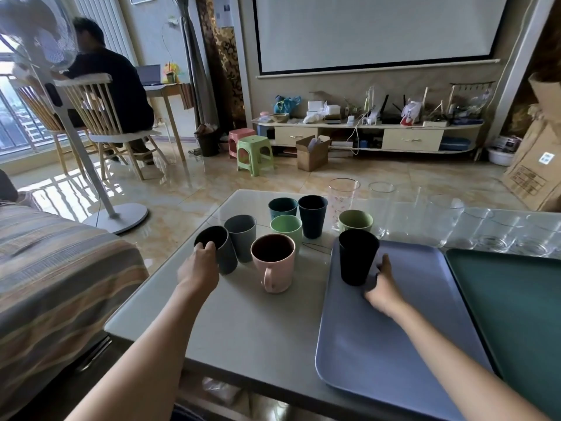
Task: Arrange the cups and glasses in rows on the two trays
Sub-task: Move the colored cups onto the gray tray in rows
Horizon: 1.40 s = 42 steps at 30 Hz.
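No legible text, brand or number anywhere. Cardboard box (529,174), far right on the floor: dark printed block and a small blue-and-white sticker, both too blurred to read. Papers on the far wall (225,13): print unreadable.

Left arm: my bare forearm reaches forward from the lower left, out over the tabletop (249,323) edge, wrist straight.
Left hand (198,268): it sits at the near side of a dark grey cup (223,253), left of the tray; my fingers (209,246) curl over the cup's near rim and grip it.
Right arm: my bare forearm comes in from the lower right, slanting across the blue tray (379,344).
Right hand (383,291): it is over the tray's far part, wrapped low around a black cup (358,256) from its right side, thumb pointing up beside the wall.
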Each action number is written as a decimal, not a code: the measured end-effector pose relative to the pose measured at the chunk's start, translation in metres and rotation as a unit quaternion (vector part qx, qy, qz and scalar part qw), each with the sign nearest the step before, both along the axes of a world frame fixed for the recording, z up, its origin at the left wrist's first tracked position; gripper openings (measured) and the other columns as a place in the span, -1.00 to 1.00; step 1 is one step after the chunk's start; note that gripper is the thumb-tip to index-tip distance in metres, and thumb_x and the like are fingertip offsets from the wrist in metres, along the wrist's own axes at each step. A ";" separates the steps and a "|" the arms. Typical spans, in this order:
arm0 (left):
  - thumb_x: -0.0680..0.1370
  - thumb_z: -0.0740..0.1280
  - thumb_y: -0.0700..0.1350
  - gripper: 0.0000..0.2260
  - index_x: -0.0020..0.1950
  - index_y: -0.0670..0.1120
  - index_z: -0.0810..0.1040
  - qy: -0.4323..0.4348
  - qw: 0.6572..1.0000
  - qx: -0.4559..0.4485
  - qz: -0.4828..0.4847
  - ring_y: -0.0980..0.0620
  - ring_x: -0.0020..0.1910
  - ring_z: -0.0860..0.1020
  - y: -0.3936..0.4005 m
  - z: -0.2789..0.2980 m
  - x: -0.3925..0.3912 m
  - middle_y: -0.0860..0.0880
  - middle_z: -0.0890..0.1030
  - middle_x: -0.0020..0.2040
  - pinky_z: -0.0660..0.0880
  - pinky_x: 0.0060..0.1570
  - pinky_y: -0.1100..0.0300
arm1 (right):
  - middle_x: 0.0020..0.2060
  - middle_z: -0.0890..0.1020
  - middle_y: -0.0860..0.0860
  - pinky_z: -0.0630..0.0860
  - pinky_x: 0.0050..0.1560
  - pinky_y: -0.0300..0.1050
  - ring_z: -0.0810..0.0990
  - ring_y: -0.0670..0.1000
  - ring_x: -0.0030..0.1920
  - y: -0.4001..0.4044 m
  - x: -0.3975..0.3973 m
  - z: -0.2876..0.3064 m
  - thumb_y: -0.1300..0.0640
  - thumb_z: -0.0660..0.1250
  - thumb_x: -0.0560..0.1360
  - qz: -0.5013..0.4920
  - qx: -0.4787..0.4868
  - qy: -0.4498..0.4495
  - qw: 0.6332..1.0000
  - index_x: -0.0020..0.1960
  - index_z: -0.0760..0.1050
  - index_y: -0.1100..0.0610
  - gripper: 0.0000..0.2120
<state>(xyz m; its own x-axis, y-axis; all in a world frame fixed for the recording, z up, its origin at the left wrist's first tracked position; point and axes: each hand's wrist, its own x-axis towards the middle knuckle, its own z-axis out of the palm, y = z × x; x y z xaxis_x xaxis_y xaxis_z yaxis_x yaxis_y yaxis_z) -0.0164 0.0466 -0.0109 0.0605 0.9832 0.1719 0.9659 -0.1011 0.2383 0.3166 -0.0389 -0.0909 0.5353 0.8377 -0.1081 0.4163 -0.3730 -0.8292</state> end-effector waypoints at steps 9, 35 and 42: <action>0.56 0.13 -0.16 -0.84 0.11 -0.11 0.41 -0.103 0.993 0.051 -0.018 -0.21 -0.11 0.54 -0.013 0.022 0.005 -0.18 0.56 -0.03 0.45 -0.18 0.03 | 0.45 0.29 0.13 0.39 0.25 -0.02 0.36 0.18 0.38 -0.026 -0.001 -0.003 0.38 0.28 0.46 0.034 0.002 0.032 0.999 0.54 -0.26 0.12 -0.11; 0.52 0.16 -0.24 -0.73 0.19 -0.01 0.40 -0.049 0.920 0.091 -0.379 -0.20 0.01 0.56 -0.112 0.025 0.103 -0.04 0.43 0.23 0.53 -0.14 -0.14 | 0.11 0.60 0.09 0.54 0.11 0.04 0.58 0.11 0.11 -0.072 -0.038 0.032 0.19 0.62 0.18 -0.005 0.137 0.009 0.991 0.26 0.32 0.10 -0.25; 0.50 0.16 -0.28 -0.91 -0.10 -0.15 0.44 0.019 0.940 0.094 -0.329 -0.18 -0.03 0.51 -0.103 0.021 0.094 -0.10 0.53 -0.01 0.30 -0.27 0.10 | -0.04 0.53 0.04 0.54 0.02 0.03 0.57 0.13 0.03 -0.067 -0.042 0.015 0.23 0.60 0.22 0.024 0.082 -0.010 0.996 0.04 0.28 0.05 -0.41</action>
